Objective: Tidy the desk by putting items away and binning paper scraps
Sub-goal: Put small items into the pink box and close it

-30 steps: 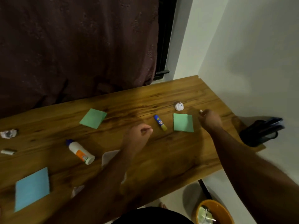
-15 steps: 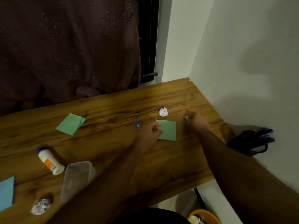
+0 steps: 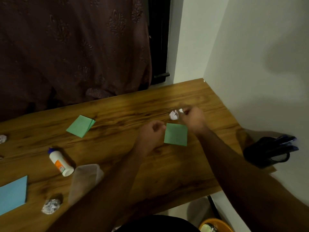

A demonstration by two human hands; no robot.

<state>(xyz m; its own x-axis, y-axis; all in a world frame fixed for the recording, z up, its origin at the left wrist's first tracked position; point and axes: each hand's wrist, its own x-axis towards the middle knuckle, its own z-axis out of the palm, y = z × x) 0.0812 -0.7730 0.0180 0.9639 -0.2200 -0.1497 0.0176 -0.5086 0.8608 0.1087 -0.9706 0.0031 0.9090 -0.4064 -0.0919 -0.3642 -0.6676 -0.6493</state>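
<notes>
On the wooden desk (image 3: 117,148), my right hand (image 3: 192,118) pinches a small white scrap (image 3: 181,111) beside a crumpled white paper ball (image 3: 173,115). My left hand (image 3: 150,133) is curled into a fist just left of a green sticky note (image 3: 176,134). The small glue stick that lay there is out of sight, apparently inside that fist. Another green note (image 3: 80,126) lies further left. More crumpled balls sit at the front left (image 3: 51,206) and at the left edge (image 3: 2,138).
A white glue bottle (image 3: 61,162) lies on its side beside a clear plastic box (image 3: 85,178). A blue pad (image 3: 13,193) is at the left edge. A black pen holder (image 3: 267,151) stands at the desk's right end. An orange bin (image 3: 215,226) sits on the floor below.
My left hand reached the glue stick, which is no longer visible. My right hand moved left to the paper ball, still pinching the white scrap. The view shifted right.
</notes>
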